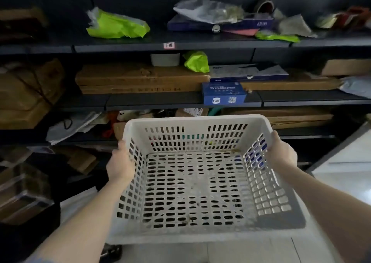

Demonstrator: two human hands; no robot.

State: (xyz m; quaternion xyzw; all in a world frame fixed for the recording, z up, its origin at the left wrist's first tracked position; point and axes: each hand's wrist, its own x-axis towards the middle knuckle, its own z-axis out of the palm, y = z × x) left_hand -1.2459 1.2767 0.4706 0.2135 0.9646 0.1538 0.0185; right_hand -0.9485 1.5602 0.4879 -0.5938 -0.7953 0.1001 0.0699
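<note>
A white plastic basket is held out in the air in front of a dark shelf, tipped a little so its slotted floor faces the camera; the left hand grips the left wall near the far corner, with the fingers curled over the rim; the right hand clamps the right rim in the same way, so the hands are well apart, one on each side.

The basket holds nothing; only a few dirty marks show on its floor. The shelf boards are crowded: a blue box stands at the front edge of the middle board, just above the basket's far rim; flat cardboard boxes lie behind it; a green bag lies on the top board, and a smaller green packet sits on the cardboard.

As I judge it, the work is at its very start; the basket has been brought to the shelf, but nothing is loaded yet; since both hands are taken up with carrying, one would need to let go, or the basket be set down, before anything could be picked.
</note>
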